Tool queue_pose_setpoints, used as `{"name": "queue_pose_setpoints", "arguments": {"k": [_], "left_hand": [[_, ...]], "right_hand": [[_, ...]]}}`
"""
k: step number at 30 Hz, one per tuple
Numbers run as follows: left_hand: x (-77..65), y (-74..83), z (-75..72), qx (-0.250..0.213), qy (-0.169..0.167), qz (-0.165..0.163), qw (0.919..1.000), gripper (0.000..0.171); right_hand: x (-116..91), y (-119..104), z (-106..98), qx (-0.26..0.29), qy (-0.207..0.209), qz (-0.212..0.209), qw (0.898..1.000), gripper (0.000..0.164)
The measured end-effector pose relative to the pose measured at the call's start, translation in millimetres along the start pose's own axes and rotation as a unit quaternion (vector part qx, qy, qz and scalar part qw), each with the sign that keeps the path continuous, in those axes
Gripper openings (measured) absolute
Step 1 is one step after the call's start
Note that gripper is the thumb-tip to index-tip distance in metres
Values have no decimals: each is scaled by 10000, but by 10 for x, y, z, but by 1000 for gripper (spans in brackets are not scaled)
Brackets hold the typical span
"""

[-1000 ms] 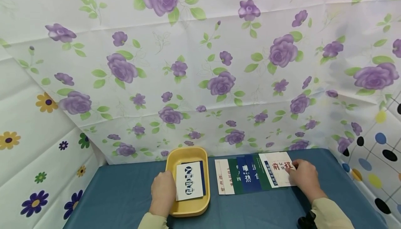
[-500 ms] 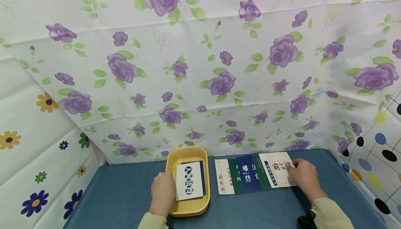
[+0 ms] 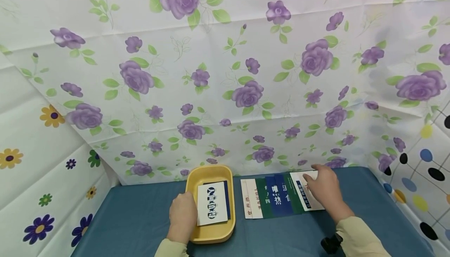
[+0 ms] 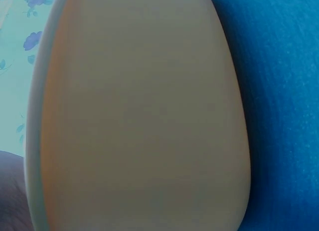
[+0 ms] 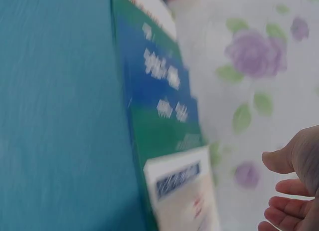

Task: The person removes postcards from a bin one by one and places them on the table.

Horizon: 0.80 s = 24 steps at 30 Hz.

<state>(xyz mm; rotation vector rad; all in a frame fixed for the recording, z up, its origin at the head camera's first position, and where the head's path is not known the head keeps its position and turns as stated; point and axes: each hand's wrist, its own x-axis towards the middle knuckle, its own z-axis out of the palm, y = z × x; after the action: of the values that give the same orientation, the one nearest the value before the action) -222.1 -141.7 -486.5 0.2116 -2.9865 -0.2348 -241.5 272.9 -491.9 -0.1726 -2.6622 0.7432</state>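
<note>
My left hand (image 3: 183,215) grips the left rim of a yellow plastic basin (image 3: 211,238); in the left wrist view the outer wall of the basin (image 4: 149,111) fills the middle and a bit of the hand (image 4: 12,196) shows at its rim. In it a white card (image 3: 218,215) with dark lettering lies over a dark blue one. My right hand (image 3: 325,186) is over the white card (image 3: 305,194) at the right end of an overlapping row. In the right wrist view that hand (image 5: 294,186) has spread fingers, with nothing between them.
The row continues leftward with green and blue cards (image 3: 281,206) and ends in a white card (image 3: 251,198) with red characters, right of the basin. A blue cloth (image 3: 140,218) covers the table. Flowered sheeting (image 3: 225,73) stands behind.
My right hand has lifted from the right end of the row, let go of the white card there and moved left and up over it. The left hand stays put.
</note>
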Motion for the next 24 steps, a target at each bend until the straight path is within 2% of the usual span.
{"name": "queue_pose_setpoints", "arguments": {"k": [12, 17, 24], "left_hand": [[-13, 1, 1, 18, -109, -72, 9999, 9], [-23, 0, -5, -16, -94, -78, 9999, 10], [-15, 5, -31, -86, -115, -127, 9998, 12]], "right_hand": [[-77, -882, 137, 600, 48, -813, 9949, 48], [-158, -1228, 253, 686, -267, -943, 9928, 49], [-310, -1647, 445, 628, -862, -832, 9908, 53]]}}
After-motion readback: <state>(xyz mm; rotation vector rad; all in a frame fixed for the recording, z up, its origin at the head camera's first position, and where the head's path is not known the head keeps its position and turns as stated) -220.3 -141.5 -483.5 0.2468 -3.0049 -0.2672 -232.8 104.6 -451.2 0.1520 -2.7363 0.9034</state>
